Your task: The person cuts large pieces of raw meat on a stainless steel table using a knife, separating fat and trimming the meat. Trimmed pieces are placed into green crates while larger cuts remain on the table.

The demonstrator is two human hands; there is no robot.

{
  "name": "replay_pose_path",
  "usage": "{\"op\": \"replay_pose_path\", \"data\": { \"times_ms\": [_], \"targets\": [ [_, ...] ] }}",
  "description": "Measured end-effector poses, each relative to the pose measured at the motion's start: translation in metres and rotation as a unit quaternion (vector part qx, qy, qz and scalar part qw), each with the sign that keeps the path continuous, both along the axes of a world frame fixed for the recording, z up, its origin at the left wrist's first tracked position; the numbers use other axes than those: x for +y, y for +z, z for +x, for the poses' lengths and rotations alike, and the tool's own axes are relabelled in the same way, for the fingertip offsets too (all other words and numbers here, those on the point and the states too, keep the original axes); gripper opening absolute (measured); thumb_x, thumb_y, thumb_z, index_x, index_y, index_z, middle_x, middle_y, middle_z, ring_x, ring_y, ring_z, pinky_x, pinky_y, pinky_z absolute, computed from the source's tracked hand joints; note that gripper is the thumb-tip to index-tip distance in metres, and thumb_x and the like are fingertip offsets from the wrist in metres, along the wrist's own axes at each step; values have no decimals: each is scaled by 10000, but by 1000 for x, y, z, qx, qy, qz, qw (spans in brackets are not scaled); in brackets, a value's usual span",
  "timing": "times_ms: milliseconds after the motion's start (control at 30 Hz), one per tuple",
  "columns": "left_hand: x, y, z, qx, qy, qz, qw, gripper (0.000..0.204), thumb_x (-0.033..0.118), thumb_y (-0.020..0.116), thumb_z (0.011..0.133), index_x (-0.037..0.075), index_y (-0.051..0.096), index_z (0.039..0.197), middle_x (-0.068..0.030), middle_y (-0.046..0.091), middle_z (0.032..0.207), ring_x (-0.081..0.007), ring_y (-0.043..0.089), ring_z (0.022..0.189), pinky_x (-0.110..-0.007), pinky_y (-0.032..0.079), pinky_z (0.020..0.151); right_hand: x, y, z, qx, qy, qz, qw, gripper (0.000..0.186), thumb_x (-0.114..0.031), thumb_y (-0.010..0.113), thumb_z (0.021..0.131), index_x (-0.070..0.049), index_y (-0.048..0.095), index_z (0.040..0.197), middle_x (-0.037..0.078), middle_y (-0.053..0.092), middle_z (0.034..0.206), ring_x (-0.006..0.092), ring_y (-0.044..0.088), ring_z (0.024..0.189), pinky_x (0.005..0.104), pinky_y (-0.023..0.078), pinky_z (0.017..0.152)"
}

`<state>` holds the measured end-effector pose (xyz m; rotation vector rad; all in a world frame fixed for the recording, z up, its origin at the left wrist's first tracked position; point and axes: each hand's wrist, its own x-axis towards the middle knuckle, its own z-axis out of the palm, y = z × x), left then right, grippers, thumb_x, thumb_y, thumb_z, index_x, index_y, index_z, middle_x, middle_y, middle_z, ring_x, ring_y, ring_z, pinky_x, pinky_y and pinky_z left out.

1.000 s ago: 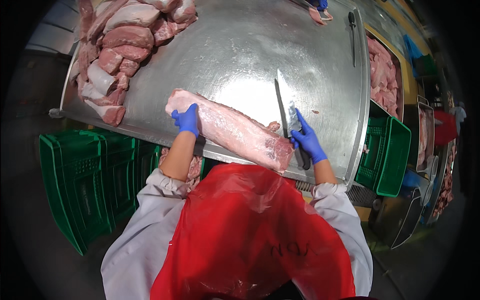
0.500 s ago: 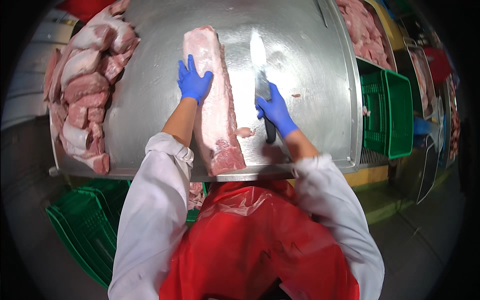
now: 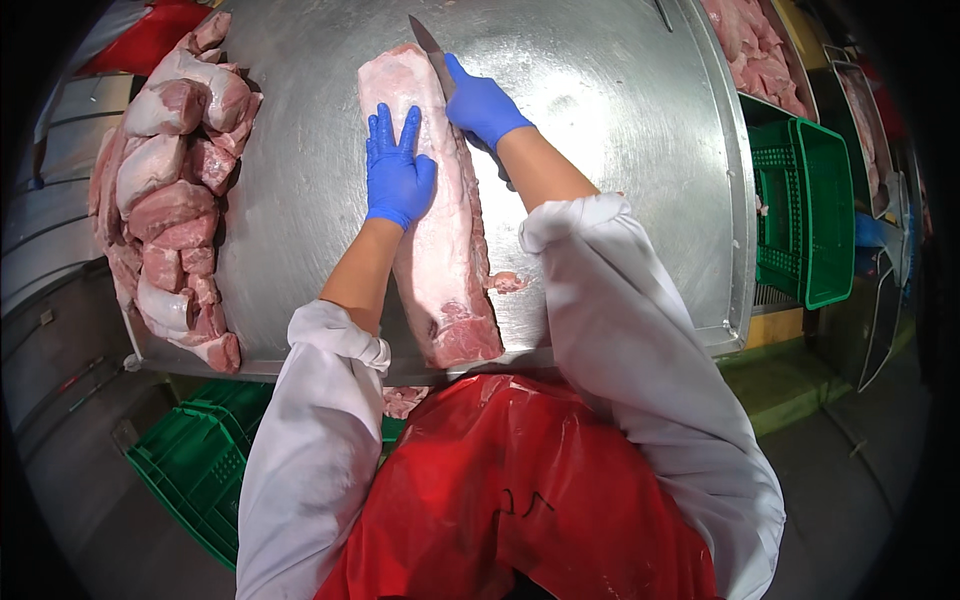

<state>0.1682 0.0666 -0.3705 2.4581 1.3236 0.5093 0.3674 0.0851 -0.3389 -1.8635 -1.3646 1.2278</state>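
Observation:
A long pale pink slab of meat (image 3: 450, 270) lies lengthwise on the steel table (image 3: 280, 140). My left hand (image 3: 398, 172), in a blue glove, rests on it with fingers spread. My right hand (image 3: 482, 105), also blue-gloved, is closed round the handle of a knife (image 3: 427, 42), whose blade points away from me along the top right of the slab; whether it cuts in is unclear. A small scrap of meat (image 3: 510, 282) sits beside the slab's right side. To the left is a heap of meat pieces (image 3: 175, 190).
A bin of pink meat (image 3: 750, 60) and a green crate (image 3: 800, 210) stand along the table's right. More green crates (image 3: 190, 450) are below the left front edge. At upper left, another person's arm (image 3: 40, 150) and something red (image 3: 140, 40) show at the rim.
The slab has turned from diagonal to lengthwise. My right hand has carried the knife forward and left to its far end. My left hand has shifted slightly on the slab.

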Motion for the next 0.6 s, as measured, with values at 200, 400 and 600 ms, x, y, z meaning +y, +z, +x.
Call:
{"op": "replay_pose_path", "data": {
  "times_ms": [200,400,600],
  "targets": [
    [-2,6,0,-14,21,-14,1000,714,236,536,857,189,354,1546,-269,133,1620,-481,128,1489,-556,156,1205,-39,30,-2,48,50,-97,993,658,-358,399,987,-222,154,1582,285,626,1248,400,662,1057,487,515,899],
    [7,-4,-6,-17,29,-9,999,734,268,565,850,192,347,1547,-271,117,1621,-495,135,1483,-556,156,1206,-47,39,-11,43,56,-126,990,597,-385,364,1017,-197,253,1573,244,662,794,246,586,499,390,501,528],
    [30,-6,7,6,78,15,997,702,331,549,882,192,354,1542,-281,153,1610,-481,174,1478,-531,185,1201,-75,-11,-14,-18,108,-24,994,777,-176,515,909,-137,147,1592,287,687,923,343,685,775,418,537,753]
  ]
}}
